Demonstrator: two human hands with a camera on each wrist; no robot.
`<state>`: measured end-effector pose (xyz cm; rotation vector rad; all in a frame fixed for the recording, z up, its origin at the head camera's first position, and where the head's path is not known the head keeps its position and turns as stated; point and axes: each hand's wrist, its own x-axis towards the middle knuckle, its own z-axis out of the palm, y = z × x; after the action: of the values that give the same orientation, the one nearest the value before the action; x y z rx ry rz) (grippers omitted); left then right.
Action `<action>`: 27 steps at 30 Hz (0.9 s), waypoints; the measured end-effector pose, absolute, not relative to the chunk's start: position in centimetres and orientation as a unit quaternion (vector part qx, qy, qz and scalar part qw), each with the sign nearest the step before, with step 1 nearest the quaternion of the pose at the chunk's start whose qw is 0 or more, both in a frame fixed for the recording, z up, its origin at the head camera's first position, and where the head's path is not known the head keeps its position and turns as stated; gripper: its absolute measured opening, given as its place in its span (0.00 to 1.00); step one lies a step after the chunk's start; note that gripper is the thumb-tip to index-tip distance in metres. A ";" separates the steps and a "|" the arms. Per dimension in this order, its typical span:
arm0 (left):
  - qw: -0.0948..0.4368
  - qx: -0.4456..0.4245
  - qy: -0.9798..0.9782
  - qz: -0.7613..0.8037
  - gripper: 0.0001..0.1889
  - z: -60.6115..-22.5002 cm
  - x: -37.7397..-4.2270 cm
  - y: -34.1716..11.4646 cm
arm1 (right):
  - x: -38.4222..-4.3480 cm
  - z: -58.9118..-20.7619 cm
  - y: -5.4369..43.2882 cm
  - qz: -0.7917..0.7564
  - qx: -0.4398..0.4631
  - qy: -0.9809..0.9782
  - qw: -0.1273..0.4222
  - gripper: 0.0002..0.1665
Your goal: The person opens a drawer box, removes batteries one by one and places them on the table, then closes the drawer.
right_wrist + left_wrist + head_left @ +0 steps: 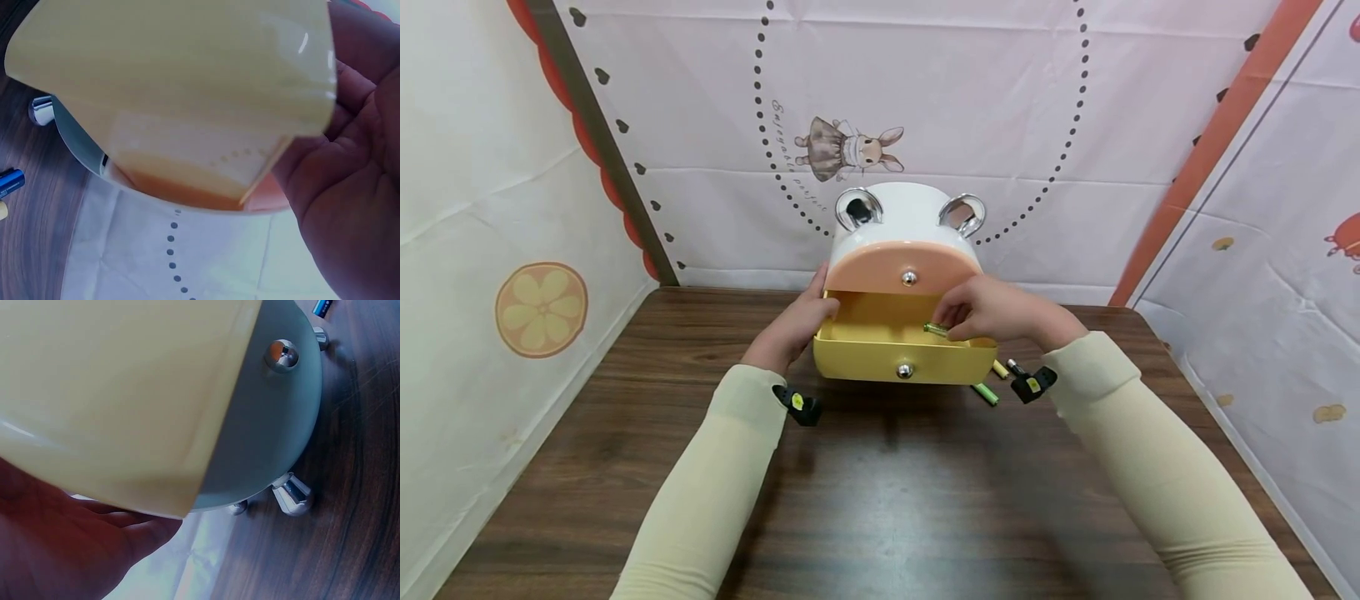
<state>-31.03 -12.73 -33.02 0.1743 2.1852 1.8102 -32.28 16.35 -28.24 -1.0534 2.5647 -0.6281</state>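
Observation:
A small white drawer cabinet point(910, 212) has a closed orange upper drawer point(880, 268) and a pulled-out yellow drawer point(861, 362) below it. My left hand point(790, 329) holds the cabinet's left side, thumb at the yellow drawer's edge; in the left wrist view its fingers point(140, 534) lie along that side. Inside the yellow drawer, near its right end, my right hand point(988, 308) pinches a green battery point(935, 329). The drawer wall hides that battery in the right wrist view, where part of the right hand point(350, 162) shows beside the yellow wall.
On the brown table point(880, 500), right of the cabinet, lie a green battery point(985, 394), a yellow battery point(1001, 369) and a blue battery point(11, 181). A grey-green bottom drawer point(269, 419) and silver feet point(292, 495) show underneath. Printed cloth point(700, 100) hangs behind.

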 end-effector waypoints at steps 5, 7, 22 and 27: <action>0.149 0.061 0.759 0.630 0.50 -33.2 -31.1 -12.7 | -32.0 -28.0 17.2 -0.231 -0.364 0.892 0.136 0.11; 0.151 0.057 0.761 0.628 0.50 -33.2 -31.1 -12.7 | -31.9 -27.9 17.6 -0.232 -0.359 0.895 0.131 0.11; 0.141 0.039 0.771 0.620 0.50 -35.8 -33.1 -13.1 | -31.5 -27.2 20.1 -0.299 -0.326 0.887 0.135 0.10; 0.147 0.040 0.766 0.624 0.51 -35.1 -32.8 -13.1 | -31.3 -27.0 20.7 -0.314 -0.319 0.884 0.137 0.10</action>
<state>-32.81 -13.06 -35.06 0.1162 2.2048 1.7968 -31.26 20.71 -26.99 -0.9217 2.5567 -0.9098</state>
